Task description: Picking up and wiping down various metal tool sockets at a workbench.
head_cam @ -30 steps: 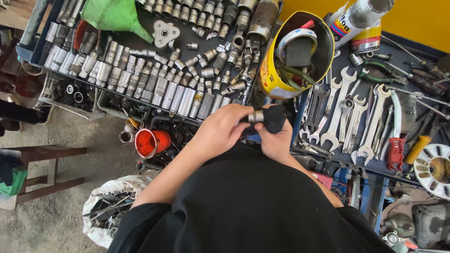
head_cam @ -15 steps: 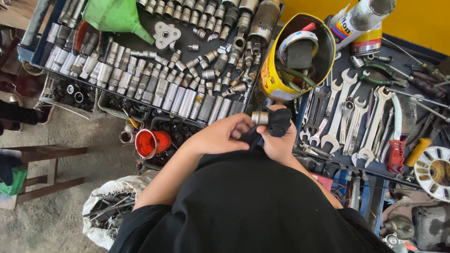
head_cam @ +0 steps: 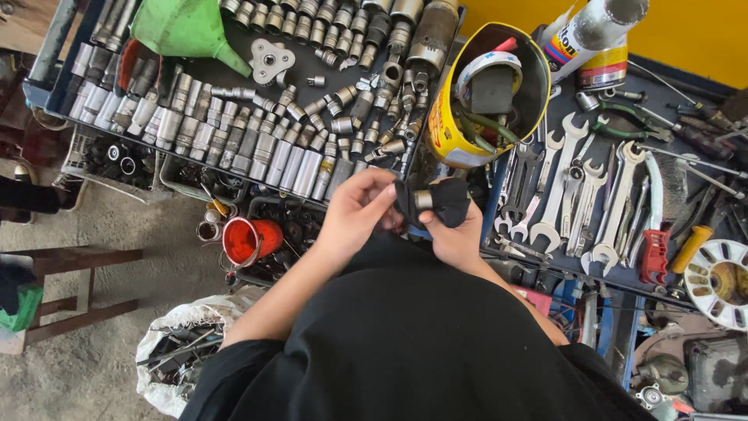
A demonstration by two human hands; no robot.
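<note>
We find the right hand [head_cam: 456, 238] clenched around a black cloth [head_cam: 446, 201] that wraps a small metal socket [head_cam: 423, 199], whose bright end shows out of the folds. The left hand [head_cam: 357, 210] pinches the near edge of the same cloth with thumb and fingertips. Both are held just above the front edge of the counter [head_cam: 662, 93], in front of our chest.

We judge the socket stiff, dense for its size and possibly oily, so slippery bare; the cloth is soft and gives grip. The safest hold is around the barrel through the cloth.

Beyond the hands, a tray of sockets [head_cam: 234, 140] lies in rows to the left, with a green funnel [head_cam: 183, 27] at its far end. A yellow can [head_cam: 467, 93] holding odd tools stands straight ahead. Spanners [head_cam: 576, 187] lie side by side to the right, near a spray can [head_cam: 588, 31]. A red funnel [head_cam: 249, 240] sits lower left. Below that lies a concrete floor [head_cam: 101, 359], with a white sack of scrap [head_cam: 175, 351] and a wooden stool [head_cam: 78, 281].
</note>
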